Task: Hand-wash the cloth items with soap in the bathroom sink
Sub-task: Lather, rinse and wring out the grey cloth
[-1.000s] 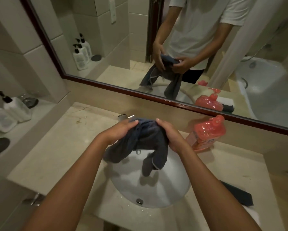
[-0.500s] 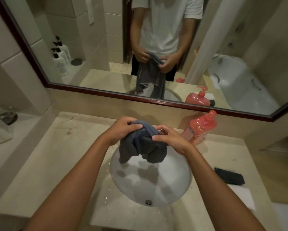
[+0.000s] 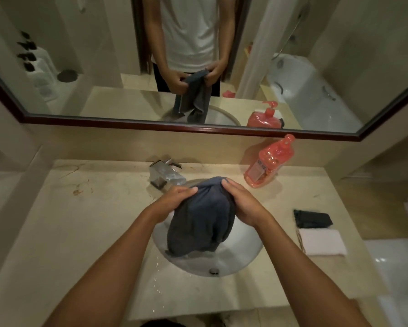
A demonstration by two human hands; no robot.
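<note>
- Gripping the top of a dark grey cloth (image 3: 201, 223) from either side, both hands hold it bunched above the white sink (image 3: 243, 253).
- The left hand (image 3: 172, 202) curls its fingers into the fabric on its side, with its fingertips lying across the upper fold.
- The right hand (image 3: 242, 204) clamps the opposite side, fingers wrapped over the cloth and pointing up toward the top edge.
- Between the two hands the cloth rises in a hump; below them it hangs in folds, its lower hem down in the basin, above the drain (image 3: 214, 270). Whether the hem touches the basin cannot be told.
- Just beyond the left hand's fingertips stands a chrome tap (image 3: 165, 174).
- Beyond and outward of the right hand, a red soap bottle (image 3: 268, 162) with a pump top leans on the counter (image 3: 80, 220) against the wall.
- Well out to the right hand's outer side lie a folded black cloth (image 3: 314, 219) and, just nearer the person, a folded white cloth (image 3: 322, 241).
- Water drops spot the counter beside the sink's rim, under the left forearm.
- Behind the counter a mirror (image 3: 104, 95) reflects both hands grasping the cloth.
</note>
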